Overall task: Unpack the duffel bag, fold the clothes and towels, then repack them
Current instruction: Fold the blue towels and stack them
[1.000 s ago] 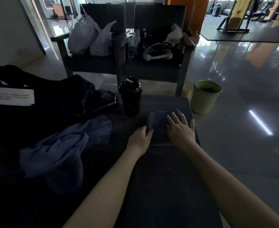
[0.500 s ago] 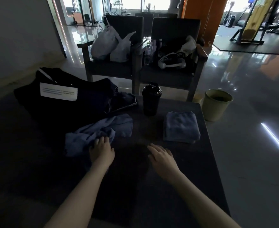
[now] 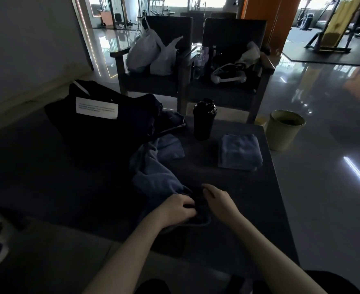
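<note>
Blue towelling in the middle of the dark counter (image 3: 249, 209), and that is the loose towel (image 3: 153, 172), rumpled and unfolded, trailing from beside the bag down to the near edge where both hands meet it. The left hand (image 3: 178, 209) has its fingers curled in on the towel's near end, clamped on the cloth. The right hand (image 3: 220, 202) sits just beside it, fingers bent down toward the same shadowed hem; in this dim light I cannot tell whether it actually pinches the fabric or only touches it. Over to the right, well apart from the hands, a folded towel (image 3: 239, 151) lies flat and square, the same blue. Just beyond it on its left a black shaker bottle (image 3: 204, 122) stands upright with its lid on. At the far left the black duffel bag (image 3: 111, 132) slumps on the counter, a white label (image 3: 97, 110) on its side, and a dark garment (image 3: 171, 122) spills from its mouth toward the bottle. On the glossy floor off the counter's far right corner stands a pale bin (image 3: 284, 130). Behind the counter, two dark chairs (image 3: 234, 32) stand side by side: white plastic bags (image 3: 151, 54) on the left seat, a white headset (image 3: 227, 76) and clutter on the right.
</note>
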`<action>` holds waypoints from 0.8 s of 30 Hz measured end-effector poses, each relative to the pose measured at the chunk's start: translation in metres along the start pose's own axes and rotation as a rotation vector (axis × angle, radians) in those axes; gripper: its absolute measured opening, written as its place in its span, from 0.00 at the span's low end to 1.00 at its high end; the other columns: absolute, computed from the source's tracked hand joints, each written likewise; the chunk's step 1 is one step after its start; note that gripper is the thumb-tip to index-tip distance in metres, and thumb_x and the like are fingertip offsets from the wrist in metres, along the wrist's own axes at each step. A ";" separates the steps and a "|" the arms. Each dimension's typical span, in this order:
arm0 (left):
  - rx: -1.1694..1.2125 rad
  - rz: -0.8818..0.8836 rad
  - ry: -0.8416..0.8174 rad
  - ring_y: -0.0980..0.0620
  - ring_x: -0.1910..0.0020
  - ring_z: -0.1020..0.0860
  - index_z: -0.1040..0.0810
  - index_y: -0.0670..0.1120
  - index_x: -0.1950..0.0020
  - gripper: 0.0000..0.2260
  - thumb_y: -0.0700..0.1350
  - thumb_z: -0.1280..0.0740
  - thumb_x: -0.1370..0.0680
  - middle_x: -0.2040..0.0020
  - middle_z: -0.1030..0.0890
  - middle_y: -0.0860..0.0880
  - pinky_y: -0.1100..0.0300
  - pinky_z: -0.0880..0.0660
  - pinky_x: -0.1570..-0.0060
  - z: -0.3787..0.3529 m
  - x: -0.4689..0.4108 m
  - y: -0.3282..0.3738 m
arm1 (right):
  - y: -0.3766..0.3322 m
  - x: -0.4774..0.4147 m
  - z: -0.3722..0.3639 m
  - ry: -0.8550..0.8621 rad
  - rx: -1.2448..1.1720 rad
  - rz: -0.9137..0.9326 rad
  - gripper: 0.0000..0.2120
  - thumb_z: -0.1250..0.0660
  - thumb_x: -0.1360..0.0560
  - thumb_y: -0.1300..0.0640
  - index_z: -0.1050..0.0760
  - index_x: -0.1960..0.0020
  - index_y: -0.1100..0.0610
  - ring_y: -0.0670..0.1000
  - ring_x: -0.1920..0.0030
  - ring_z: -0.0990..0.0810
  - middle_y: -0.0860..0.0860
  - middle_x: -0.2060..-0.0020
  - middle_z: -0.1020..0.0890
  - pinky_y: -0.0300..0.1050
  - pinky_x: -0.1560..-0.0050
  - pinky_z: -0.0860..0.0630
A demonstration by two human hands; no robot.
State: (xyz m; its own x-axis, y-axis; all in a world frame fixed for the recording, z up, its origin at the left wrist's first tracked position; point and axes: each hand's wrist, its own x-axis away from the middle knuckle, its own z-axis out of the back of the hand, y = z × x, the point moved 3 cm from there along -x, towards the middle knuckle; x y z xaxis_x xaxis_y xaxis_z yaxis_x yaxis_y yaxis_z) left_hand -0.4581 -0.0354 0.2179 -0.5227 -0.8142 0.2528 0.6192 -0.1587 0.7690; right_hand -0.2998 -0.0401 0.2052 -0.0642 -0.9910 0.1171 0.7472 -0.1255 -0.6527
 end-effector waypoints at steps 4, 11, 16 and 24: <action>0.006 -0.104 0.347 0.55 0.48 0.22 0.18 0.49 0.50 0.08 0.49 0.32 0.25 0.52 0.19 0.55 0.61 0.27 0.46 0.023 0.003 -0.001 | -0.002 0.012 0.000 -0.026 -0.014 0.043 0.17 0.41 0.20 0.50 0.28 0.33 0.49 0.52 0.44 0.22 0.52 0.43 0.19 0.51 0.43 0.25; 0.067 0.068 0.088 0.57 0.41 0.25 0.22 0.61 0.50 0.09 0.50 0.28 0.27 0.43 0.21 0.54 0.59 0.30 0.36 0.055 0.007 -0.031 | -0.017 0.027 -0.014 -0.087 -0.155 0.158 0.15 0.38 0.22 0.53 0.26 0.36 0.47 0.43 0.56 0.20 0.46 0.53 0.18 0.41 0.54 0.21; 0.381 0.105 0.078 0.54 0.43 0.22 0.18 0.52 0.52 0.06 0.48 0.36 0.22 0.47 0.18 0.50 0.59 0.29 0.38 0.051 0.011 -0.030 | -0.022 0.027 -0.023 -0.108 -0.076 0.231 0.12 0.34 0.25 0.61 0.20 0.44 0.52 0.45 0.56 0.19 0.49 0.55 0.17 0.39 0.55 0.22; -0.251 0.311 0.465 0.45 0.28 0.36 0.36 0.49 0.27 0.25 0.54 0.37 0.22 0.26 0.36 0.48 0.47 0.36 0.31 0.063 -0.010 -0.051 | -0.004 0.027 -0.013 -0.107 0.106 0.158 0.11 0.37 0.25 0.60 0.20 0.46 0.53 0.50 0.52 0.22 0.50 0.50 0.21 0.44 0.53 0.23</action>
State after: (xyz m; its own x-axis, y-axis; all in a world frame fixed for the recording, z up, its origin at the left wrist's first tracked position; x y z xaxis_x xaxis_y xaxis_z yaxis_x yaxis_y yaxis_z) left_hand -0.5215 0.0155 0.2131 -0.0202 -0.9929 0.1171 0.8502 0.0445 0.5246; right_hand -0.3132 -0.0672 0.2017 0.1260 -0.9868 0.1018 0.8082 0.0426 -0.5873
